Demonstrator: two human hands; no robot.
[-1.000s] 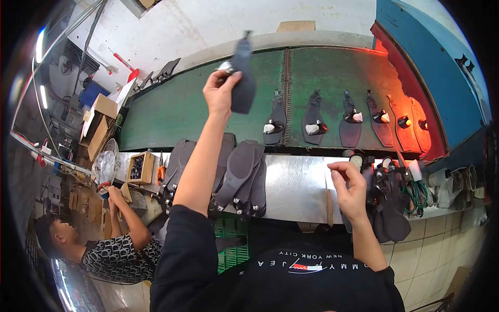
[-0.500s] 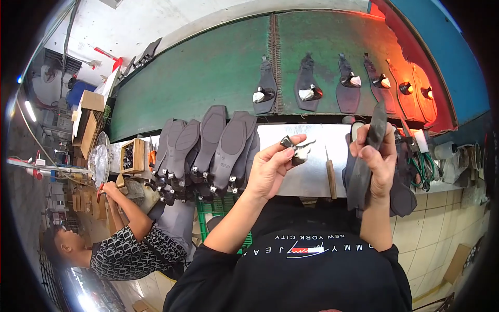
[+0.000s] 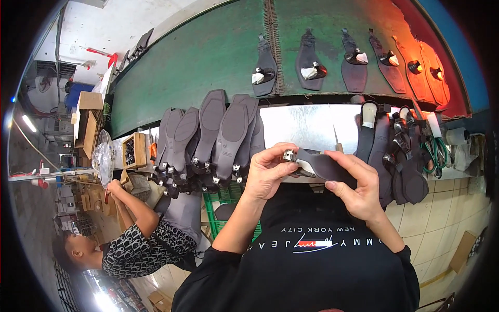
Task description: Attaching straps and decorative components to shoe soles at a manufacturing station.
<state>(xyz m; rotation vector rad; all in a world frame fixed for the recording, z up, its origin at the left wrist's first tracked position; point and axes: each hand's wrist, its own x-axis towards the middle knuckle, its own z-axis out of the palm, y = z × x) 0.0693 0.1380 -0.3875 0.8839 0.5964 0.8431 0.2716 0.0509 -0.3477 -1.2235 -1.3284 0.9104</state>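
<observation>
In front of my chest both hands hold a dark grey shoe sole [image 3: 332, 169] that tapers toward the left. My left hand [image 3: 266, 174] pinches a small dark heel [image 3: 289, 155] with a pale square end, set against the sole's narrow end; my fingers hide where they meet. My right hand [image 3: 359, 188] grips the wide part of the sole between thumb and fingers. Just beyond, an awl [image 3: 339, 147] lies on the metal tabletop [image 3: 304, 122], its wooden handle partly hidden. More dark soles with heels [image 3: 212, 122] are heaped left of my hands.
Sandals and soles [image 3: 382, 145] lie at right, beside green-handled scissors [image 3: 441, 156]. Across the back runs a green conveyor belt [image 3: 187, 67] carrying several strapped soles [image 3: 265, 65], lit orange at right. A wooden box [image 3: 136, 151], a fan [image 3: 104, 156] and a co-worker [image 3: 140, 229] are at left.
My hands have come together. The right hand has lowered the sole from upright to nearly level, and the heel in my left hand now meets its narrow end. The view has shifted slightly.
</observation>
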